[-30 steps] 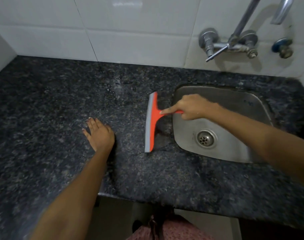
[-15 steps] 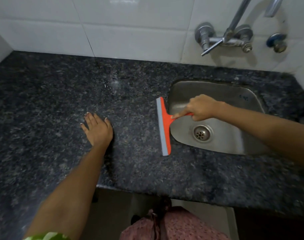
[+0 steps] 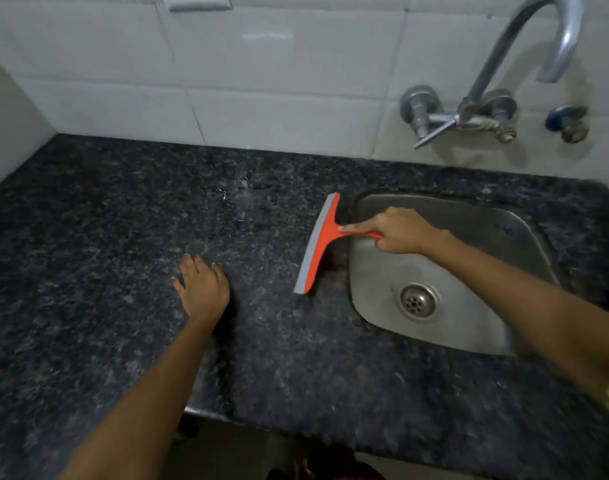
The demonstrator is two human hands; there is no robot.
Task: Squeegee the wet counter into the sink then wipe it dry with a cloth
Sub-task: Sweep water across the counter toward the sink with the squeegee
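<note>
grip: we're wrapping the right hand (image 3: pixel 398 232) round the squeegee (image 3: pixel 318 242) handle, index finger out along it | blade: sitting on the counter (image 3: pixel 105 237) just left of the sink (image 3: pixel 525 237) | left hand (image 3: pixel 202 289): lying flat, spread, holding nothing | tip: probably worth keeping even pressure right over the rim | cloth: not in view

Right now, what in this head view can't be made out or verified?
- Cloth: none in view.
- Squeegee handle: hidden inside the right hand.
- Water on the counter: the dark speckled stone masks it, apart from a faint sheen at the back.
- Tap: its top is cut off by the frame edge.
</note>
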